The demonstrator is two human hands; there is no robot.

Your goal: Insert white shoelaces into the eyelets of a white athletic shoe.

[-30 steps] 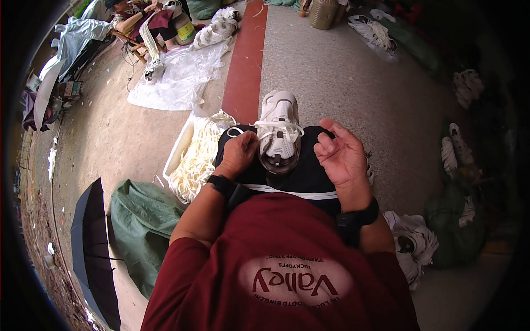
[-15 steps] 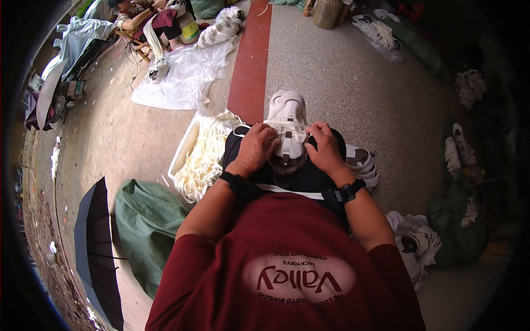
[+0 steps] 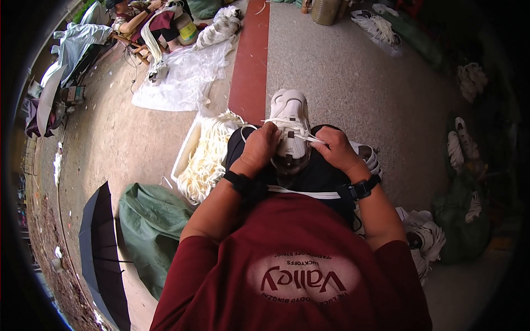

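A white shoe rests on my dark-clad lap, its toe pointing away from me. White shoelace runs across its upper. My right hand is closed in a pinch on a lace end, holding it taut to the right of the shoe. On the shoe's left side my left hand is closed at the lace, with fingertips against the upper; the exact grip is partly hidden by the fingers.
Left of my knees stands a white box heaped with cream laces. A green sack and dark umbrella lie nearer. More white shoes sit at right. Another person sits far left beside plastic sheeting.
My right hand has drawn the lace out to the right and slightly toward me, and the lace across the shoe is tighter. My left hand stays beside the shoe.
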